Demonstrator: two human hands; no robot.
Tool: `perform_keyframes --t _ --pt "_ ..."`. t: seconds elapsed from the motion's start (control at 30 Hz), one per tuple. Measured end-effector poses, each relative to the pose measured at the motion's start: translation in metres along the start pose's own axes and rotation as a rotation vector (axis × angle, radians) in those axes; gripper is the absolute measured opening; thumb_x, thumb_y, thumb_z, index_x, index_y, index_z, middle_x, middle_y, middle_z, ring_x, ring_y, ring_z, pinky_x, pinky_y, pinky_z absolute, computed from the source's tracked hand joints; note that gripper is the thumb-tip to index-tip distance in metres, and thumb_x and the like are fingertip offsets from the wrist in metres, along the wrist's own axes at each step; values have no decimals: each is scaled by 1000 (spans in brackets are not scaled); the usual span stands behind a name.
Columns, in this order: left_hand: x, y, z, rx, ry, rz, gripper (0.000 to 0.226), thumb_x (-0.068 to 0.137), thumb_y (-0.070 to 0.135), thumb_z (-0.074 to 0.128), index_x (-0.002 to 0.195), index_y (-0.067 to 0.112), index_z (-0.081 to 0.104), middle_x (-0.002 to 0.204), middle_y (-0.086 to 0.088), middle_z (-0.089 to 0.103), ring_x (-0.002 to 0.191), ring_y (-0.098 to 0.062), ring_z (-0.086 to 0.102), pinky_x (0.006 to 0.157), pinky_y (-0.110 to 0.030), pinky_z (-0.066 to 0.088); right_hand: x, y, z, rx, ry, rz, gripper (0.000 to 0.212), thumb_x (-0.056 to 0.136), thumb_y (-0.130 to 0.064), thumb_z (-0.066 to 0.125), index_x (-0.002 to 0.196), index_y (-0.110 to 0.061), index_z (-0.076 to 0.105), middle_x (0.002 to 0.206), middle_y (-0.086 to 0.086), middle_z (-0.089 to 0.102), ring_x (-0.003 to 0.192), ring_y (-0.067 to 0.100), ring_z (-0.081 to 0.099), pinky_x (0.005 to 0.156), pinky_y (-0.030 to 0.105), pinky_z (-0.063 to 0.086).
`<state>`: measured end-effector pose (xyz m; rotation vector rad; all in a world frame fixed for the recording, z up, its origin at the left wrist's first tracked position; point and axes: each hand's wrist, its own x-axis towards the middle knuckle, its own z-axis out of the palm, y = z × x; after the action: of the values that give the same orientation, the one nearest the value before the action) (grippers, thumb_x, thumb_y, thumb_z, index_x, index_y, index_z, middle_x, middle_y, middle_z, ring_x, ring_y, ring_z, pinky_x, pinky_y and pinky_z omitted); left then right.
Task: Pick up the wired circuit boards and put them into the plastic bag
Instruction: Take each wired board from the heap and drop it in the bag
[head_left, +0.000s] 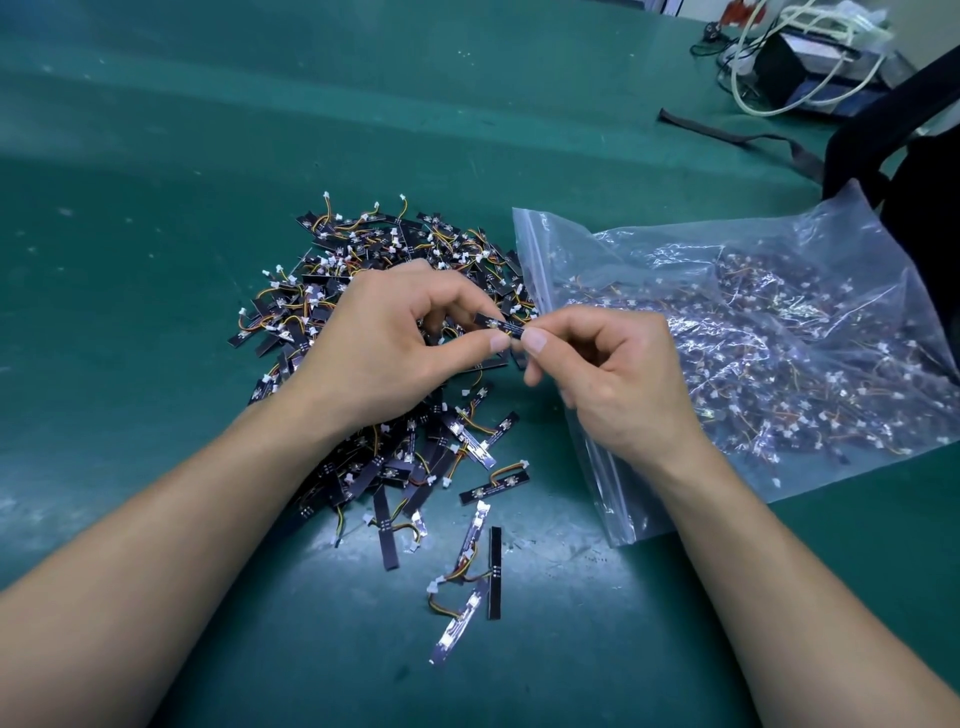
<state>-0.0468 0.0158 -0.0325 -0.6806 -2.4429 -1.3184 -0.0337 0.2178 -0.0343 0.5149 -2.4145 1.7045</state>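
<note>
1. On the right side of the green table (156, 208) lies a clear zip-top plastic bag (540, 260), flat, with its zip edge toward the middle. It already holds many wired circuit boards (779, 364), dark strips with orange-yellow wires and white plugs.
2. Just left of the bag, touching its zip edge, sits a loose pile of boards (395, 249). A few stray boards (493, 571) trail off toward the near edge.
3. One single board (501, 325) is held above the pile, just beside the bag's mouth.
4. Left hand (384, 343): over the pile, knuckles up, fingers curled, thumb and fingertips pinching the left end of that board.
5. Right hand (613, 374): over the bag's zip edge, thumb and forefinger pinching the board's right end, other fingers curled under.
6. Both forearms reach in from the near edge, bare.
7. At the far right corner stand a black box with white cables (800, 67) and a dark strap (737, 135).
</note>
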Motion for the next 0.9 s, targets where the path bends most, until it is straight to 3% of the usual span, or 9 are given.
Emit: perform_keyframes --t 0.37,0.53,0.67,0.9 --pt "0 2 -1 53 14 42 10 82 29 76 91 25 76 79 18 64 69 -12 55 68 -32 49 0 0 0 -75 54 -29 18 91 -23 68 78 -33 72 61 -7 68 47 6 50 50 20 39" --pt "0 2 -1 46 2 38 7 87 26 71 88 23 77 77 24 62 70 -13 57 66 -36 49 0 -2 1 -111 77 -56 15 90 -20 70 80 -31 73 63 -8 69 51 14 57 52 18 42" --pt "0 2 -1 45 12 37 5 87 25 71 86 25 76 75 23 61 70 -13 57 65 -35 48 -1 -2 1 -90 67 -60 13 88 -22 70 81 -32 73 65 -4 71 53 23 59 51 24 46" --pt "0 3 -3 52 -9 55 6 87 26 70 88 31 73 75 25 61 71 -12 57 66 -35 50 0 1 2 -132 79 -72 10 89 -21 70 82 -27 75 65 -7 70 53 19 59 53 23 46"
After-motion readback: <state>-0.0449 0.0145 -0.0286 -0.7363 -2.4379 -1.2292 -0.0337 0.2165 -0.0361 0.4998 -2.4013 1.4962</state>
